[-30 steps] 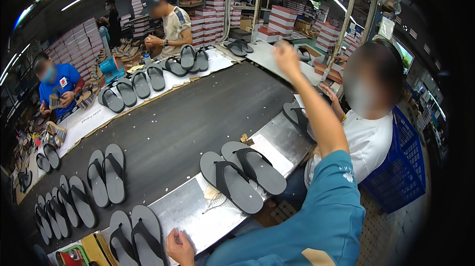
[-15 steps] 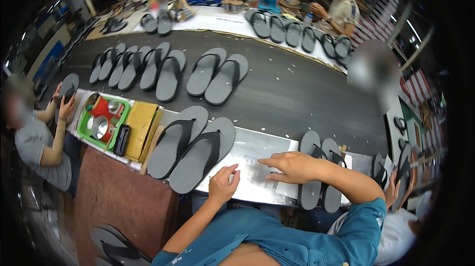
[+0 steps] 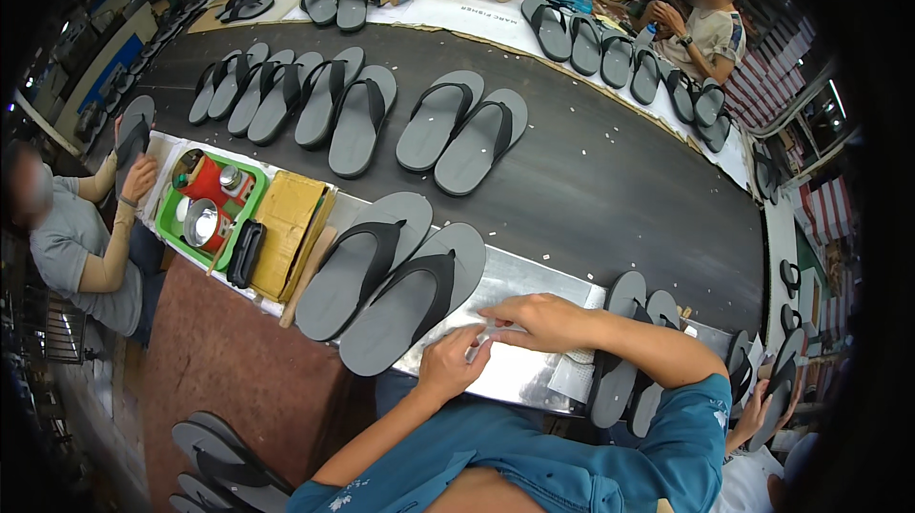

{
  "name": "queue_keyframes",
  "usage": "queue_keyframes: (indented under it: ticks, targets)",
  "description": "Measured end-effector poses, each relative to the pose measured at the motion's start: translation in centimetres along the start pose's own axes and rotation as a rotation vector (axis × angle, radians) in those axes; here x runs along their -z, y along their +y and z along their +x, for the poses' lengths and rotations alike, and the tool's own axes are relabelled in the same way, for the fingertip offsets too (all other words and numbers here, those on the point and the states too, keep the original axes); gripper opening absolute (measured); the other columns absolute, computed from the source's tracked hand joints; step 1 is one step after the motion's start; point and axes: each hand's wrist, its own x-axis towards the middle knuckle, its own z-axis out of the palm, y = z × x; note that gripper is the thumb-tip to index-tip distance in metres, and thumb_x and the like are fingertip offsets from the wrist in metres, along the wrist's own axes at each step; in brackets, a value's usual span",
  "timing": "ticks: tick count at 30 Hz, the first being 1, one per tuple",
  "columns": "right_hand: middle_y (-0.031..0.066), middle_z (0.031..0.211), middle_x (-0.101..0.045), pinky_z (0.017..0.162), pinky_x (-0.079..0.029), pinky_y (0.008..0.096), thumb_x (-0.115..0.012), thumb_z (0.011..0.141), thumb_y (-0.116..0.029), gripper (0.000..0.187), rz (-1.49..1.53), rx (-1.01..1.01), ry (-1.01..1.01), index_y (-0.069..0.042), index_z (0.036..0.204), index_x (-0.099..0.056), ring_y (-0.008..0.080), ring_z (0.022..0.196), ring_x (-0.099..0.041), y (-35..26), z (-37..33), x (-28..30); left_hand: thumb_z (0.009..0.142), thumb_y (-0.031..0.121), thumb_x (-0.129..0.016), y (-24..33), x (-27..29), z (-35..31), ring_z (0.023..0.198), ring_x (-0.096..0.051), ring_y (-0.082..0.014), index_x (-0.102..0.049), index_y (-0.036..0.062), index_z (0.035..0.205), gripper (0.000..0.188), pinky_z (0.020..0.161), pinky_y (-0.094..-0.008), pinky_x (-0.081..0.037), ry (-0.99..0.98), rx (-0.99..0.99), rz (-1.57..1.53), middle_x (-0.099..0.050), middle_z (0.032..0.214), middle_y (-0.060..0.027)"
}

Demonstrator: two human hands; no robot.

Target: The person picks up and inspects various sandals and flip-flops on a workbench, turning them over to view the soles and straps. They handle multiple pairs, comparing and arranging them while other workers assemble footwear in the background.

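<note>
Over the shiny metal plate [image 3: 515, 275], my left hand [image 3: 450, 362] and my right hand [image 3: 545, 322] meet fingertip to fingertip. Both are closed in a pinch around something small and pale, too tiny to make out. Left of my hands lies a pair of grey flip-flops with black straps: one flip-flop [image 3: 366, 265] and its mate [image 3: 415, 298]. Another pair, a grey flip-flop [image 3: 620, 341] and a second one [image 3: 658, 322] partly hidden by my right forearm, lies on the right. A sheet of small clear stickers [image 3: 572, 378] rests on the plate beside my right hand.
Beyond the plate, a dark conveyor belt [image 3: 610, 198] carries several flip-flops [image 3: 362, 122]. To the left stand a green tray [image 3: 170, 213] with red tins and a yellow box [image 3: 286, 227]. Co-workers sit at the left [image 3: 81, 236], far side [image 3: 710, 27] and right [image 3: 762, 456].
My hands have come together from apart, the left moving right toward the right hand, and the fingers now pinch. The whole view has shifted slightly with my head.
</note>
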Motion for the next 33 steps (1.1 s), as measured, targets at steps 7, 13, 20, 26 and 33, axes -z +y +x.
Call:
queue_keyframes:
  ticks: [7, 13, 20, 26, 33]
  targets:
    - [0.0139, 0.094, -0.066, 0.072, -0.054, 0.0353, -0.061, 0.095, -0.029, 0.054, 0.129, -0.174, 0.512, 0.003, 0.135, -0.049, 0.0206, 0.080, -0.066, 6.5, 9.7, 2.7, 0.080, 0.018, -0.074, -0.4, -0.5, 0.0, 0.049, -0.059, -0.0180, -0.070, 0.0053, 0.103, 0.027, 0.048, -0.0298, -0.048, 0.108, -0.073, -0.025, -0.069, 0.076, -0.0066]
    - [0.0223, 0.119, -0.061, 0.082, -0.053, 0.0423, -0.061, 0.091, -0.045, 0.071, 0.208, -0.743, 0.963, 0.007, 0.135, -0.044, 0.0337, 0.092, -0.067, 13.4, 23.9, 7.9, 0.079, 0.020, -0.074, 0.0, -0.3, 0.0, 0.048, -0.057, -0.0163, -0.070, 0.0045, 0.104, 0.030, 0.048, -0.0286, -0.048, 0.053, -0.012, -0.012, -0.069, 0.076, -0.0072]
    - [0.0229, 0.089, -0.066, 0.081, -0.049, 0.0472, -0.059, 0.088, -0.033, 0.038, 0.089, -0.601, 1.113, 0.002, 0.102, -0.059, 0.0390, 0.090, -0.065, 15.6, 20.8, 7.6, 0.080, 0.023, -0.075, -0.2, -0.4, -0.1, 0.050, -0.058, -0.0179, -0.070, 0.0043, 0.106, 0.032, 0.049, -0.0303, -0.048, 0.062, 0.007, -0.017, -0.068, 0.076, -0.0076]
    - [0.0148, 0.068, -0.057, 0.062, -0.044, 0.0397, -0.061, 0.089, -0.024, 0.026, 0.110, -0.359, 1.190, 0.001, 0.084, -0.053, 0.0276, 0.064, -0.056, 6.9, 7.8, 8.0, 0.084, 0.029, -0.072, -0.5, -0.6, -0.3, 0.054, -0.060, -0.0207, -0.068, 0.0045, 0.115, 0.040, 0.056, -0.0309, -0.051, 0.060, 0.008, -0.041, -0.068, 0.080, -0.0072]
    - [0.0175, 0.132, -0.042, 0.096, -0.041, 0.0334, -0.069, 0.088, -0.015, 0.061, -0.146, -0.172, 1.447, 0.003, 0.138, -0.041, 0.0240, 0.116, -0.048, -7.6, -9.2, 0.5, 0.088, 0.039, -0.063, 2.4, 3.9, 0.9, 0.127, -0.045, -0.0248, -0.013, 0.0028, 0.154, 0.090, 0.106, -0.0375, -0.038, -0.065, -0.081, -1.194, -0.040, 0.143, -0.0178]
